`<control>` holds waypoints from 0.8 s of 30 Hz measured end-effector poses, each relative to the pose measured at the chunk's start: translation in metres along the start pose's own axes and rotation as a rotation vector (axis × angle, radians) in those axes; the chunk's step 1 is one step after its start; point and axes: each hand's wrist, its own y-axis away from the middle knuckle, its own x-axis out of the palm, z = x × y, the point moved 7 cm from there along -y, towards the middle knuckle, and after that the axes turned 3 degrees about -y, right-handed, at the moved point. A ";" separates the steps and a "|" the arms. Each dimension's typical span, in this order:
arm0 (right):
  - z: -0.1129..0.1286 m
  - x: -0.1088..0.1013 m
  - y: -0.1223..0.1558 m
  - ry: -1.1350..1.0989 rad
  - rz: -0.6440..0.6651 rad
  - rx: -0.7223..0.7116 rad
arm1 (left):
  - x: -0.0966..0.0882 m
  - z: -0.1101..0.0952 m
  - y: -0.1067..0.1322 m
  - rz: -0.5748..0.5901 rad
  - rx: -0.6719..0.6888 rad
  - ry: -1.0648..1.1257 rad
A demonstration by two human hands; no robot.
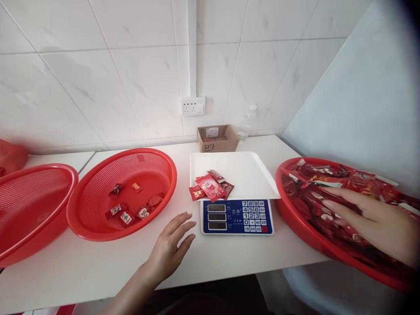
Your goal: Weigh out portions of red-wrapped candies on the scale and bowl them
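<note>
My left hand (pixel 172 245) hovers over the table in front of the scale, fingers apart and holding nothing. My right hand (pixel 370 218) reaches into the full red basket (pixel 305 236) on the right. Its fingers are stretched out and apart, touching the small red packets (pixel 328 216) heaped there; I see no packet clearly gripped. Between the hands stands a digital scale (pixel 236 217) with a blue keypad panel. On its white weighing tray (pixel 252 175), several red packets (pixel 210 186) lie in a small overlapping pile at the front left.
A red mesh basket (pixel 95 183) left of the scale contains several small red packets. Another red basket (pixel 65 183) overlaps its left side. Behind the scale are a cardboard box (pixel 223 143) and a clear bottle (pixel 245 127). A socket (pixel 193 106) is on the tiled wall.
</note>
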 end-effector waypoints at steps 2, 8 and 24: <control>0.047 0.014 -0.004 -0.141 0.076 -0.056 | 0.001 -0.001 0.000 0.000 0.003 0.002; 0.183 0.087 -0.023 -0.349 0.301 -0.413 | -0.003 -0.007 -0.003 -0.003 0.028 -0.007; 0.242 0.181 -0.080 -0.381 0.615 -0.518 | -0.013 0.002 0.004 -0.021 -0.023 -0.042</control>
